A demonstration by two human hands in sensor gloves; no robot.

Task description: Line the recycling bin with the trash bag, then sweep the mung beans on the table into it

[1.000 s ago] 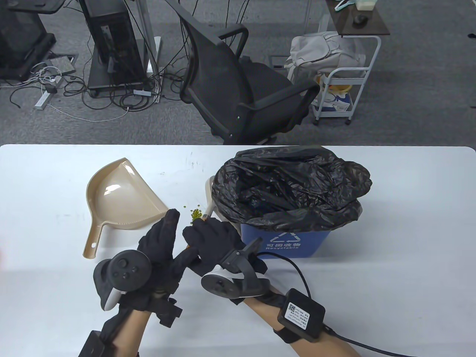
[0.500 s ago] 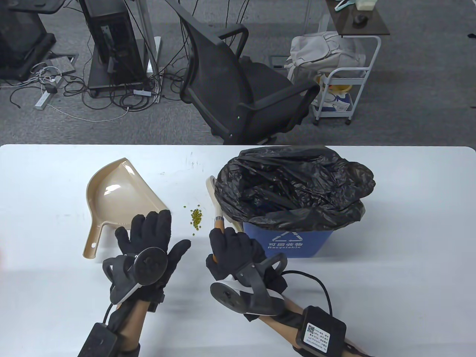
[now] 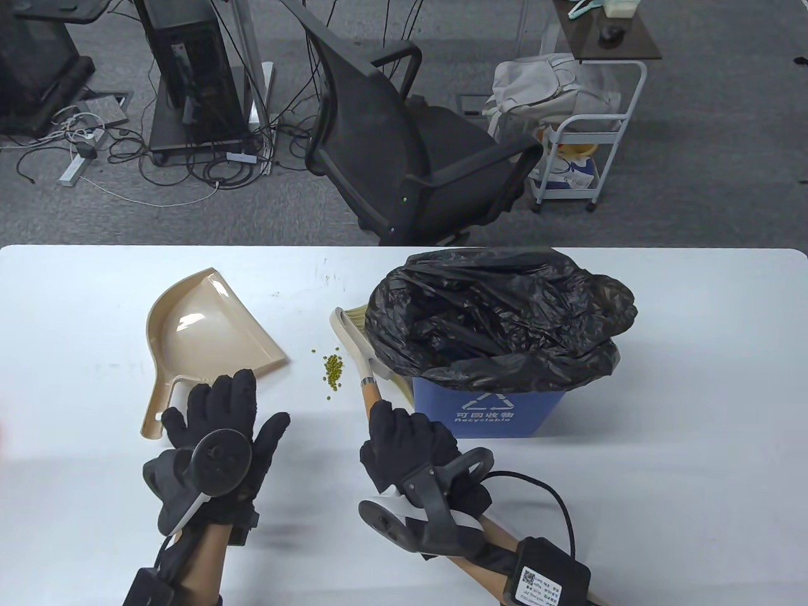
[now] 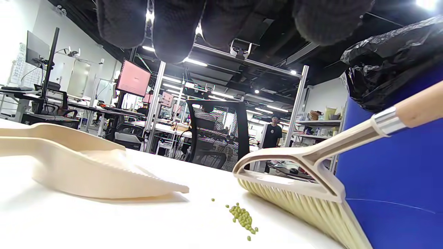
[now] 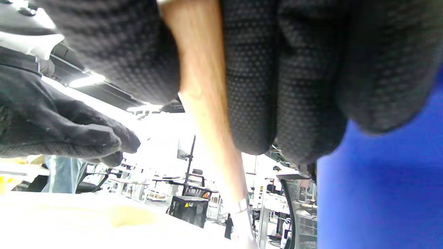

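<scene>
The blue recycling bin point(image 3: 499, 410) stands on the white table point(image 3: 694, 379), lined with a black trash bag point(image 3: 499, 315). A small heap of green mung beans point(image 3: 333, 371) point(image 4: 243, 219) lies between the beige dustpan point(image 3: 202, 334) point(image 4: 86, 169) and the bin. My right hand point(image 3: 407, 442) grips the wooden handle of a beige brush point(image 3: 369, 369) point(image 4: 311, 186), whose head lies beside the bin's left wall. My left hand point(image 3: 221, 420) hovers with fingers spread, just below the dustpan's handle point(image 3: 154, 407), holding nothing. In the right wrist view the fingers point(image 5: 263, 86) wrap the handle point(image 5: 204, 103).
A black office chair point(image 3: 404, 145) stands behind the table's far edge. A white trolley point(image 3: 584, 158) and a bag point(image 3: 549, 85) are on the floor to the right. Cables and equipment stands sit at the back left.
The left hand let go of the brush handle, turned flat and moved left and down toward the dustpan handle. The right hand drew back along the handle, swinging the brush head left.
</scene>
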